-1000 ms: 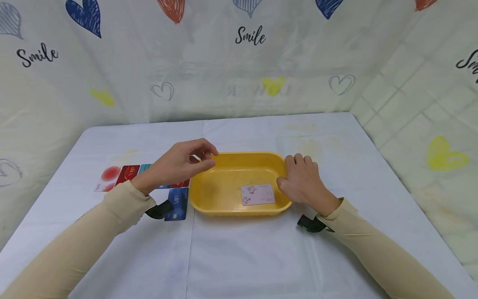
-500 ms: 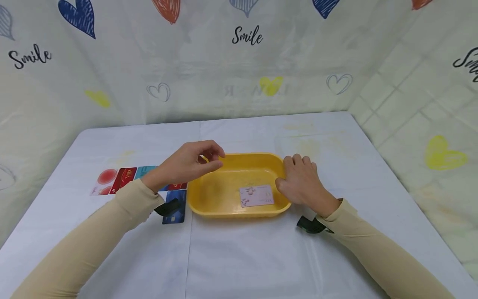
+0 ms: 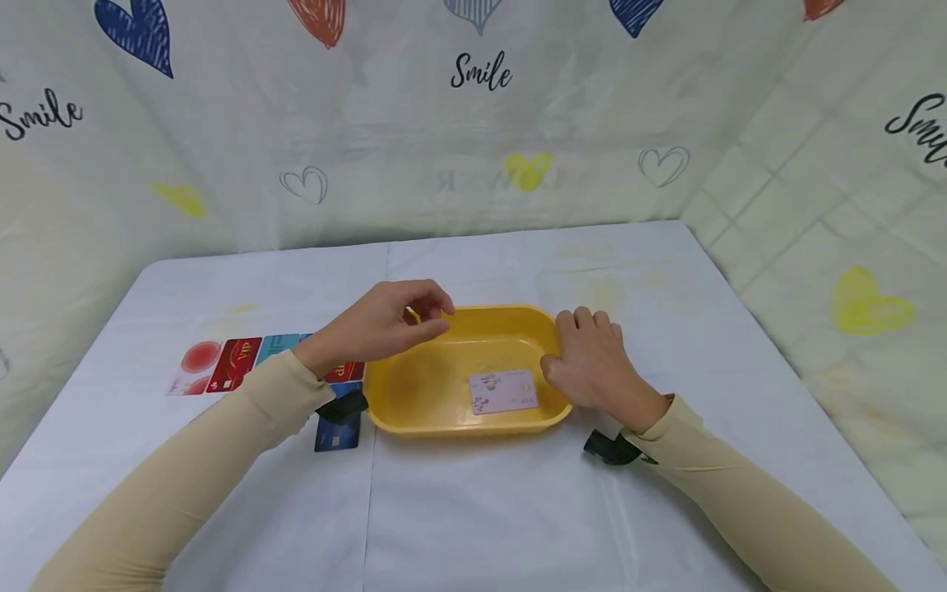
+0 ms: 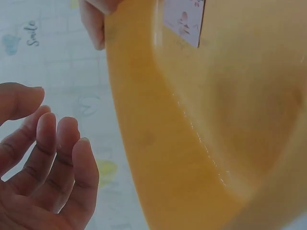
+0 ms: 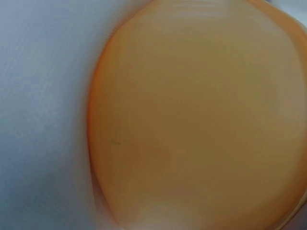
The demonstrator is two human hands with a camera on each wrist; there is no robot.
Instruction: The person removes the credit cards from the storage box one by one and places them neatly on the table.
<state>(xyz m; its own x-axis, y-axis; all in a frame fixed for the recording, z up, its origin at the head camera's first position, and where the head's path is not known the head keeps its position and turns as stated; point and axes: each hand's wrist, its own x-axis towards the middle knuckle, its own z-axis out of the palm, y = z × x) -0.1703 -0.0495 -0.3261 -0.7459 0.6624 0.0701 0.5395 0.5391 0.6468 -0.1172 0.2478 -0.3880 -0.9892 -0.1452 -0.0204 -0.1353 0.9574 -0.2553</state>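
Note:
A yellow plastic tray (image 3: 425,399) lies on the white-covered table, and a pale pink VIP card (image 3: 505,391) rests flat inside it, toward the right. My right hand (image 3: 598,362) grips the tray's right rim, thumb on the inner side and fingers over the edge. Over the tray's far left part hovers my left hand (image 3: 403,321), its fingers loosely bent. In the left wrist view nothing is between the thumb and fingers of that hand (image 4: 50,177). The right wrist view is filled mostly by the tray's yellow wall (image 5: 192,110); the right fingers do not show there.
Left of the tray lies a row of cards: a white one with red circles (image 3: 198,366), a red VIP card (image 3: 235,364) and a teal one (image 3: 276,345), others partly behind the left forearm. A blue card (image 3: 336,436) lies nearer. A printed curtain (image 3: 385,123) hangs behind.
My left hand has moved to the right, farther over the tray. The right hand keeps its grip on the rim, and the head view has turned slightly.

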